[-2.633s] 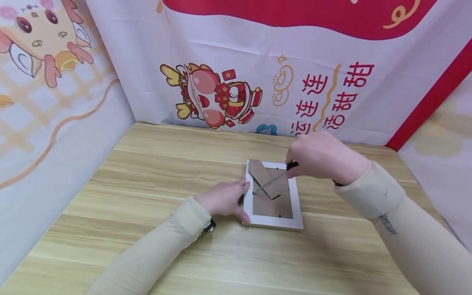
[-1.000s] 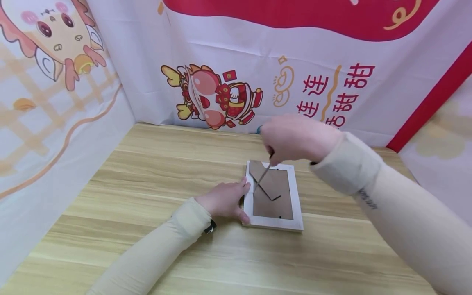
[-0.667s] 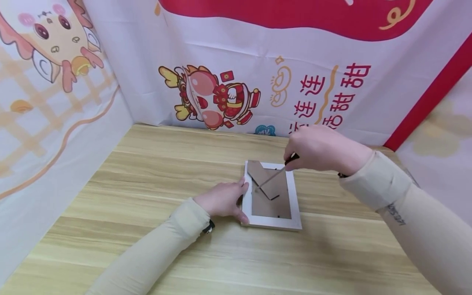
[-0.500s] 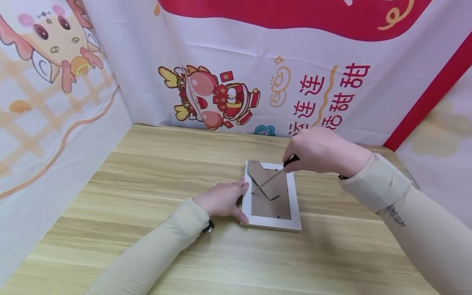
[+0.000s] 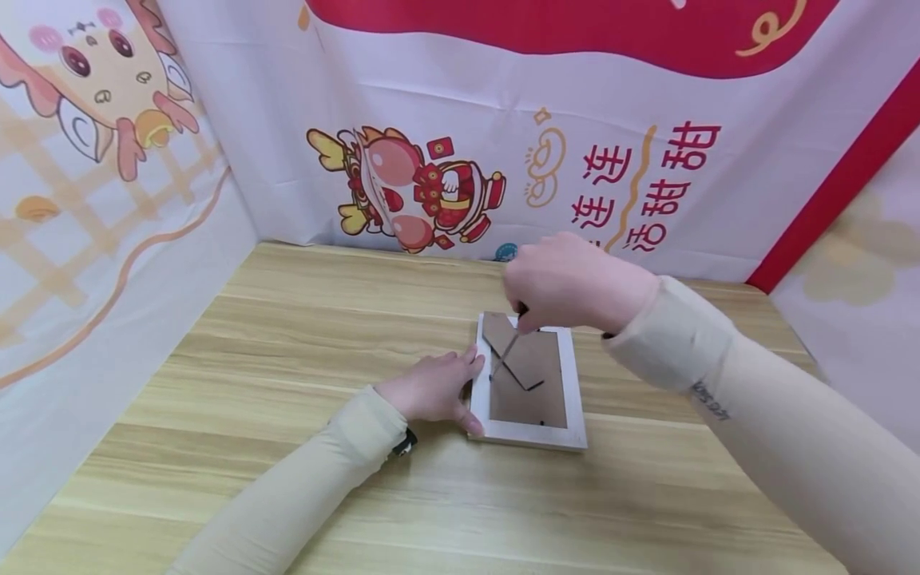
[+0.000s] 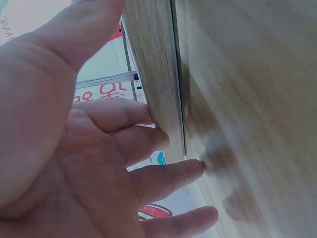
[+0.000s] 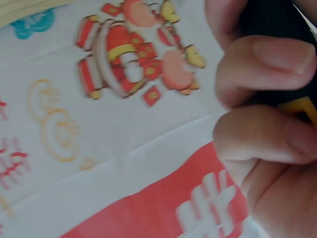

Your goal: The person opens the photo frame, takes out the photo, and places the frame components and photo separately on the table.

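A white picture frame [image 5: 528, 436] lies back side up on the table, with a brown backing board [image 5: 521, 409], a slanting stand leg [image 5: 496, 324] and small dark tabs at its inner edge. My left hand [image 5: 431, 388] rests against the frame's left side, thumb at the near corner; the left wrist view shows its fingers fairly straight along the wooden side [image 6: 153, 59]. My right hand [image 5: 575, 281] grips a screwdriver [image 5: 506, 356] above the frame, its shaft slanting down to the left inner edge. Curled fingers wrap its black handle [image 7: 270, 22] in the right wrist view.
The wood-grain table [image 5: 287, 335] extends around the frame. Printed cloth [image 5: 302, 96] hangs behind the table's far edge, and another cloth [image 5: 172, 263] hangs at the left. A red band [image 5: 826, 192] runs down at the right.
Over the last half second my right hand has swung left, turning the screwdriver's shaft steeper while its tip stays near the frame's left inner edge. My left hand and the frame stay in place.
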`<state>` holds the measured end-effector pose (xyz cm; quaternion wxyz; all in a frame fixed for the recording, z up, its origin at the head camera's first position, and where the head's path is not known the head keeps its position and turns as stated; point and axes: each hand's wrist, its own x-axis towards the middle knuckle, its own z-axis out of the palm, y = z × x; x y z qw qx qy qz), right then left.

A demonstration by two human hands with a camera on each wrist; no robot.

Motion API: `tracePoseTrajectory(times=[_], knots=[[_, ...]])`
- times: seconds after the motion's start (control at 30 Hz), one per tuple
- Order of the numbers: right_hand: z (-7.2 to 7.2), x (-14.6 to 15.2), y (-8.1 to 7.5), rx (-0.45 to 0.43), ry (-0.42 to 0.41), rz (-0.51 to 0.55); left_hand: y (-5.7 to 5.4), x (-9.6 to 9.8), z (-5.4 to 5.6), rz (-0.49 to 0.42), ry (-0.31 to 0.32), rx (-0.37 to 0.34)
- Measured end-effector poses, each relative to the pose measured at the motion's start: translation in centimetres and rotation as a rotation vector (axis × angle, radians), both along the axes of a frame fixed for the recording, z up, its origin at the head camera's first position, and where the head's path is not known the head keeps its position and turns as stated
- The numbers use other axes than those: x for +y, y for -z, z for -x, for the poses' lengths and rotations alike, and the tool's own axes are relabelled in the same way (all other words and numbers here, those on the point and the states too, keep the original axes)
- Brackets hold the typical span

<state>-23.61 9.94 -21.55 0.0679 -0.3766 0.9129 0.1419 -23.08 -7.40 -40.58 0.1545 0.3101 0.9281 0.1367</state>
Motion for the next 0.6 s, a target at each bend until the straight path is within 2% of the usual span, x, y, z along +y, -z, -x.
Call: tracePoseTrajectory(times=[0.13,0.23,0.43,0.6], knots=[[-0.3,-2.9,-0.3,0.05,-0.071,-0.079,0.1,-0.1,0.1,-0.01,0.007,-0.001],[-0.3,-4.9,-0.5,0.045,-0.087,-0.138,0.4,-0.3,0.1,0.0,0.0,-0.006],[-0.2,-7.2,-0.7,0.009,-0.045,-0.21,0.2,-0.4,0.0,-0.004,0.007,-0.012],[-0.1,-8.1,-0.8,-0.048,0.033,-0.193,0.1,-0.4,-0.1,-0.018,0.01,-0.029]])
